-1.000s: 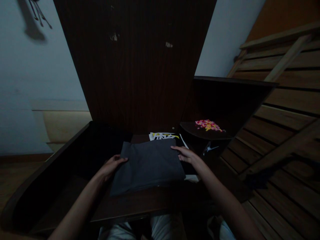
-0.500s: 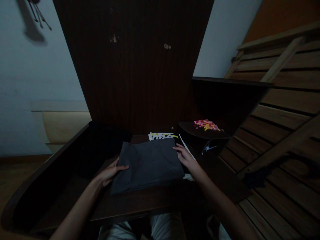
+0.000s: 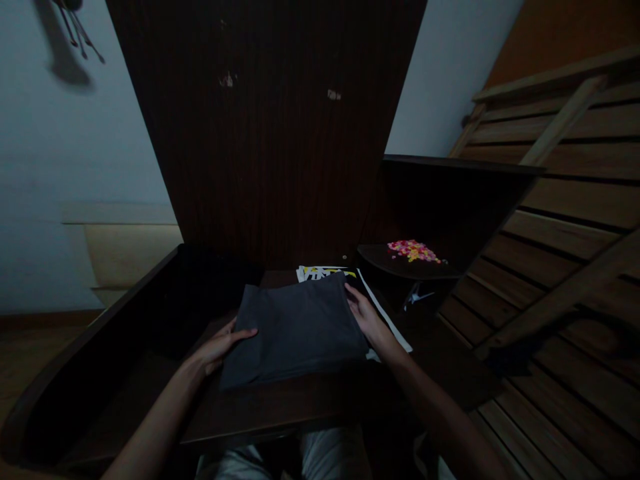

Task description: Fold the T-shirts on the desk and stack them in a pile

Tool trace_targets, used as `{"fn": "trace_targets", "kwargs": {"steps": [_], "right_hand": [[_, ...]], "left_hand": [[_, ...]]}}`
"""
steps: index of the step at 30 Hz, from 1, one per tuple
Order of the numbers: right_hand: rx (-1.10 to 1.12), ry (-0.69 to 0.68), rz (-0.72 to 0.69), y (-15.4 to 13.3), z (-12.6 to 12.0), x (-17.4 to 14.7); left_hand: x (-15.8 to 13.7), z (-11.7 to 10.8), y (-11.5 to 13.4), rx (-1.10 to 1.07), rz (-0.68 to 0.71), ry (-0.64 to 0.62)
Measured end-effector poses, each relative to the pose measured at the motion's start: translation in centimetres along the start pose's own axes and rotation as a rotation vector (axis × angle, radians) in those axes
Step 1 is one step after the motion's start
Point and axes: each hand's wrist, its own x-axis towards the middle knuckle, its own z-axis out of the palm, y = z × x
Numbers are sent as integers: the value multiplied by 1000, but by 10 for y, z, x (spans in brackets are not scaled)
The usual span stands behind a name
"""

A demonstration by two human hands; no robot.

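A folded dark grey cloth (image 3: 300, 327), perhaps a garment, lies on the dark wooden desk (image 3: 280, 407) in front of me. At its left edge, my left hand (image 3: 223, 345) is closed on the cloth, thumb on top and the other fingers underneath. My right hand (image 3: 364, 315) grips the upper right edge, its fingertips partly hidden behind the fabric. Beneath and behind the cloth, papers with yellow and white print (image 3: 325, 272) stick out.
Pink and yellow small pieces (image 3: 414, 251) are heaped on a rounded side shelf (image 3: 400, 268). A black cloth-like bundle (image 3: 210, 280) sits at the desk's back left. Wooden slats (image 3: 565, 260) lean on the right, and a tall dark panel (image 3: 280, 147) rises behind.
My right hand has shifted slightly left and its fingers have moved from lying on top to the cloth's edge. The upper right corner of the cloth is raised a little. My left hand stays put.
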Motion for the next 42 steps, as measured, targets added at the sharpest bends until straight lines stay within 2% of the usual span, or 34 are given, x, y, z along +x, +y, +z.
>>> {"fn": "trace_targets", "kwargs": {"steps": [3, 7, 9, 11, 15, 17, 19, 24, 26, 28, 30, 33, 39, 42], "right_hand": [[-37, 14, -60, 1, 3, 3], [57, 166, -203, 6, 6, 11], [67, 195, -213, 6, 6, 14], [50, 137, -149, 4, 6, 14], [15, -94, 24, -6, 7, 8], [4, -162, 59, -10, 8, 5], [-9, -165, 19, -13, 11, 4], [4, -139, -210, -14, 17, 7], [67, -127, -183, -11, 15, 9], [119, -125, -94, -8, 12, 11], [120, -171, -30, -7, 8, 11], [17, -254, -63, -8, 9, 9], [-629, -224, -370, -10, 25, 1], [-744, -227, -453, -12, 23, 4]], "left_hand": [[2, -2, -2, 7, -5, 9], [4, -4, -4, -22, -10, 2], [5, -4, -5, -36, -7, -7], [5, -4, -6, -25, -1, -9], [4, -4, -4, 27, 9, -10], [3, -3, -4, 18, 4, -7], [2, -3, -4, -8, 1, -5], [4, -4, -5, -50, 11, -34], [4, -5, -6, -43, 12, -37], [5, -5, -7, -29, 16, -36], [4, -5, -7, -10, 20, -33], [4, -5, -7, 5, 15, -25], [4, -3, -6, -22, 3, -35], [3, -2, -4, -18, -3, -19]]}}
